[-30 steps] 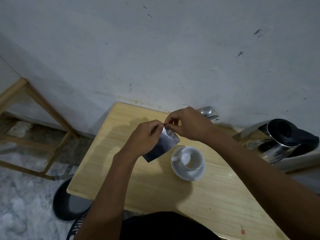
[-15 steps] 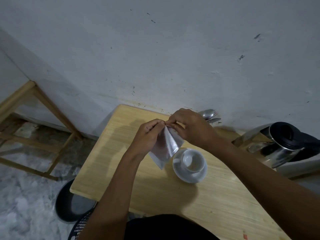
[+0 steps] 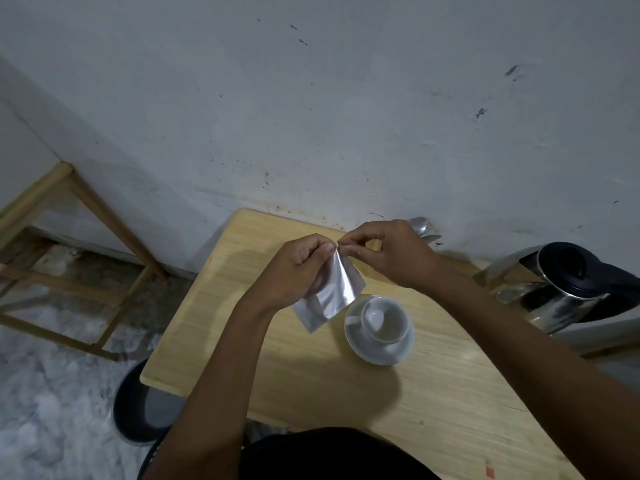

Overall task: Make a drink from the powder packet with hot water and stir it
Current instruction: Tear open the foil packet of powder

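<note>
A silver powder packet (image 3: 332, 292) hangs above the wooden table (image 3: 346, 386), pinched at its top corner by both hands. My left hand (image 3: 294, 268) grips the corner from the left and my right hand (image 3: 388, 251) grips it from the right, fingertips nearly touching. Just right of and below the packet stands a white cup (image 3: 382, 318) on a white saucer (image 3: 379, 348); the cup looks empty. A steel kettle with a black lid and handle (image 3: 568, 285) stands at the right. Metal cutlery (image 3: 424, 228), a spoon and a fork, lies by the wall behind my right hand.
The table's far edge meets a stained white wall. A wooden frame (image 3: 72, 251) stands on the floor to the left. A dark round bin (image 3: 138, 403) sits on the floor under the table's left front corner.
The packet has swung from a flat, dark-faced slant to hang down with its bright side showing. Both hands stay pinched on its top corner and have lifted slightly.
</note>
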Tool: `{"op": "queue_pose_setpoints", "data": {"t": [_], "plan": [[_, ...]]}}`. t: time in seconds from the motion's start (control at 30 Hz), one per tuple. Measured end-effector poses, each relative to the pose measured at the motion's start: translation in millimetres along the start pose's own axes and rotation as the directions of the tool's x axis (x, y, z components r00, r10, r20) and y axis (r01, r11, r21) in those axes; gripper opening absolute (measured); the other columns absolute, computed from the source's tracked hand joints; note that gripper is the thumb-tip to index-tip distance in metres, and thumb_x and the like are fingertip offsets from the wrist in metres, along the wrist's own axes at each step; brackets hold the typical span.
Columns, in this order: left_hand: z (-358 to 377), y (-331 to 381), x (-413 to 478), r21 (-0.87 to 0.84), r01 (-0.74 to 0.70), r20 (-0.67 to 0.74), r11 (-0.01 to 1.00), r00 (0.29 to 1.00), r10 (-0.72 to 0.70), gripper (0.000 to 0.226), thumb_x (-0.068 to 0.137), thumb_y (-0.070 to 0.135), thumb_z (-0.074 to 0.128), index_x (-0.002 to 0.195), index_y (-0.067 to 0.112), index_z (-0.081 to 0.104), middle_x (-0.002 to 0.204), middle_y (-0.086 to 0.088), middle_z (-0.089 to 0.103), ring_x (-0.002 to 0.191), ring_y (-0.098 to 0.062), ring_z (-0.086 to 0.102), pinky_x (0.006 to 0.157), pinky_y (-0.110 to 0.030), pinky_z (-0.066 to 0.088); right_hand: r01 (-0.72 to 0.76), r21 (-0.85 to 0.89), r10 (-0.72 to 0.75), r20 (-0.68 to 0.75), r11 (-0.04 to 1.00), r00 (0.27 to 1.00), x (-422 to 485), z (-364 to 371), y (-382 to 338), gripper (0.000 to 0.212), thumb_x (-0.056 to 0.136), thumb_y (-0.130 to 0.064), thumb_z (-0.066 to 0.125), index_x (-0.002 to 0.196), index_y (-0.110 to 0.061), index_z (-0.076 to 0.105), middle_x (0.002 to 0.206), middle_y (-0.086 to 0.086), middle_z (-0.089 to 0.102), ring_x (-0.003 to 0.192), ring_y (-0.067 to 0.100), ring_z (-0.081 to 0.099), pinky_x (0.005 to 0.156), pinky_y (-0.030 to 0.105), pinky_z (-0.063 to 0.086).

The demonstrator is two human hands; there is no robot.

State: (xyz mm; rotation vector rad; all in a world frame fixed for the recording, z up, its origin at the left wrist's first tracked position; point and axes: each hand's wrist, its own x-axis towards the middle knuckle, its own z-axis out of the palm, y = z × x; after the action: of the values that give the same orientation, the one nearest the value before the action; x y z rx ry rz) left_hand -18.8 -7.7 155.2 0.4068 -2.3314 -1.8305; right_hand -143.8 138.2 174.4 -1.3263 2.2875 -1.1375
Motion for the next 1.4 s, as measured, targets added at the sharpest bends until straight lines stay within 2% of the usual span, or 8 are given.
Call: {"op": "queue_pose_setpoints", "data": {"t": [0.13,0.33,0.47,0.6,0.93,1.13,1.3,1.4], "plan": [[5.0,1.9,-0.3,-0.111,0.017,0.044,0.994,0.999,-0.012,0.022,0.097,0.022,0.049,0.086,0.009,0.063,0.063,0.014,0.057,0.057,0.001,0.048,0.056,-0.008,0.039,0.094,-0.155,-0.089,0.038,0.983,0.995,4.3,-7.5,-0.5,0.008,0.086,-0.017,0.074,0.093,-0.018,0.078,0.082,-0.006,0.070,0.071,0.008,0.058,0.070,0.021,0.045],[6.1,-4.9,8.6,-0.089,-0.022,0.049,0.996,0.998,0.027,0.023,0.097,0.020,0.048,0.091,0.014,0.070,0.076,-0.002,0.061,0.070,-0.009,0.052,0.064,-0.014,0.042,0.252,-0.265,-0.272,-0.041,0.931,0.961,-3.1,-0.1,2.5,0.006,0.085,-0.011,0.072,0.090,-0.010,0.074,0.081,0.002,0.070,0.074,0.017,0.058,0.068,0.038,0.052],[0.6,-15.2,10.6,-0.155,-0.007,-0.029,0.988,1.000,0.003,0.023,0.096,0.017,0.050,0.085,0.019,0.070,0.077,-0.005,0.057,0.072,-0.013,0.049,0.064,-0.016,0.041,0.396,-0.401,-0.483,-0.140,0.826,0.865,-14.7,9.3,6.6,0.011,0.088,-0.009,0.065,0.089,-0.001,0.074,0.085,0.009,0.072,0.078,0.023,0.061,0.073,0.030,0.049],[-11.6,-19.0,11.4,-0.150,0.032,-0.054,0.988,0.998,-0.040,0.023,0.094,0.019,0.052,0.079,0.026,0.068,0.056,0.010,0.054,0.055,-0.008,0.043,0.053,-0.014,0.036,0.382,-0.421,-0.499,-0.214,0.823,0.839,-26.4,12.1,11.8,0.011,0.088,-0.005,0.066,0.092,0.000,0.074,0.086,0.011,0.071,0.079,0.023,0.062,0.077,0.028,0.048],[-13.3,-35.8,5.2,-0.202,0.043,-0.171,0.978,0.982,-0.079,0.024,0.095,0.019,0.052,0.076,0.022,0.065,0.051,0.015,0.048,0.053,0.000,0.041,0.056,-0.007,0.038,0.165,-0.188,-0.241,-0.513,0.968,0.824,-61.9,25.8,12.4,0.009,0.085,-0.002,0.068,0.091,-0.003,0.074,0.086,0.001,0.069,0.084,0.007,0.061,0.083,0.010,0.043],[-22.1,-56.4,-3.5,-0.204,0.113,-0.279,0.972,0.946,-0.169,0.021,0.096,0.025,0.050,0.086,0.017,0.067,0.049,0.018,0.054,0.051,0.005,0.047,0.060,-0.010,0.041,-0.077,0.202,0.189,-0.628,0.976,0.755,-79.6,32.9,8.0,0.018,0.090,-0.005,0.067,0.097,-0.022,0.068,0.091,-0.007,0.071,0.088,-0.001,0.065,0.077,0.010,0.048],[-27.9,-67.6,-16.7,-0.129,0.133,-0.293,0.983,0.942,-0.165,0.019,0.095,0.026,0.051,0.087,0.025,0.069,0.073,0.017,0.064,0.069,0.010,0.055,0.064,-0.003,0.042,-0.426,0.279,0.498,-0.282,0.860,0.820,-59.7,53.4,33.6,0.009,0.091,-0.022,0.067,0.099,-0.024,0.070,0.089,-0.009,0.072,0.082,0.002,0.066,0.072,0.016,0.049],[-28.7,-78.1,-25.1,-0.108,0.141,-0.269,0.984,0.949,-0.165,0.020,0.095,0.026,0.051,0.095,0.018,0.069,0.088,0.007,0.069,0.083,-0.001,0.061,0.074,-0.009,0.046,-0.542,0.111,0.552,-0.105,0.833,0.827,-34.5,81.6,53.6,0.006,0.088,-0.026,0.069,0.093,-0.028,0.066,0.080,-0.012,0.068,0.076,0.009,0.066,0.067,0.028,0.052]]}}
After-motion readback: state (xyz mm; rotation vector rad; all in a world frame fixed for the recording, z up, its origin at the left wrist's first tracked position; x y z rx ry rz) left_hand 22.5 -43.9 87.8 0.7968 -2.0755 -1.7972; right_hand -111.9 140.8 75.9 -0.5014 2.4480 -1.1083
